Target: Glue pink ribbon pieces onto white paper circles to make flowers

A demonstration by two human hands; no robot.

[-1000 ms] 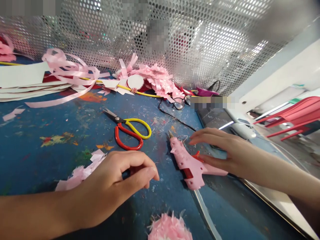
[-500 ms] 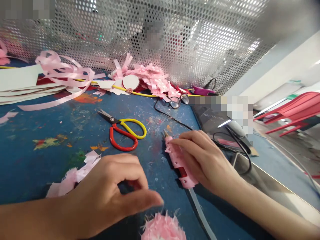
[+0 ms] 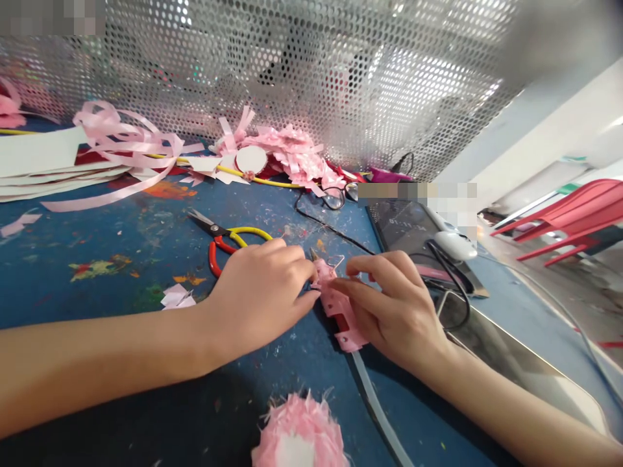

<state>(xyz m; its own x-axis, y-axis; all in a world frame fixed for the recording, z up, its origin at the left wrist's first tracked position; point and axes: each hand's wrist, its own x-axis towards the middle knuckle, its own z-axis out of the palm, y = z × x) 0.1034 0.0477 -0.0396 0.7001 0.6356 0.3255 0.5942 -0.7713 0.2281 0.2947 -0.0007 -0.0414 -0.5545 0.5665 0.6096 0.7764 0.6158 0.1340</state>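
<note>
A pink glue gun (image 3: 335,310) lies on the blue tabletop, its metal tip pointing away and a long greyish glue stick (image 3: 377,405) trailing from its back end. My left hand (image 3: 265,285) closes its thumb and fingertips on the front of the gun, just behind the tip. My right hand (image 3: 396,301) has its curled fingers on the gun's right side; the thumb is hidden. Partly covered by my left hand are scissors (image 3: 217,233) with one red and one yellow handle. A fluffy pink ball (image 3: 302,431) with a white patch sits at the bottom edge.
Pink ribbon (image 3: 126,139), white card sheets (image 3: 39,155) and a pile of pink scraps (image 3: 292,152) line the perforated metal screen (image 3: 316,78). Glasses (image 3: 335,196), a dark phone-like screen (image 3: 396,224), black cable and a shiny flat panel (image 3: 520,366) lie rightward. Red chairs (image 3: 579,214) stand beyond.
My left hand has moved right and away from me onto the front of the glue gun, now covering part of the scissors. The thin wire stand by the gun's tip has come into view.
</note>
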